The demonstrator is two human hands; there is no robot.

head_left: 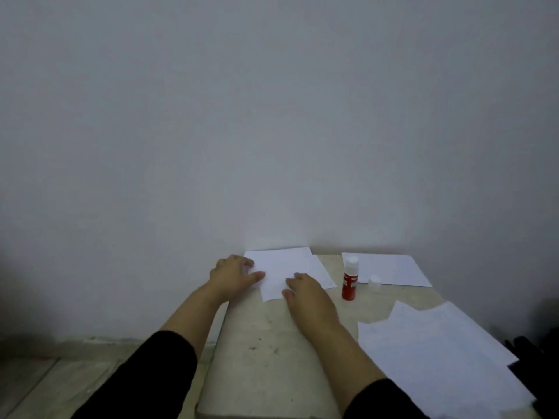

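A white sheet of paper lies at the far left corner of a small beige table, against the wall. My left hand rests on the sheet's left edge with fingers stretched over it. Flat on the sheet's near part lies my right hand, fingers straight and pressing down. To the right of the sheet stands a red glue stick with its white tip uncovered. Its white cap sits on the table just right of it.
Another white sheet lies at the far right by the wall. A stack of white papers covers the near right of the table. A dark object shows at the right edge. The floor lies left of the table.
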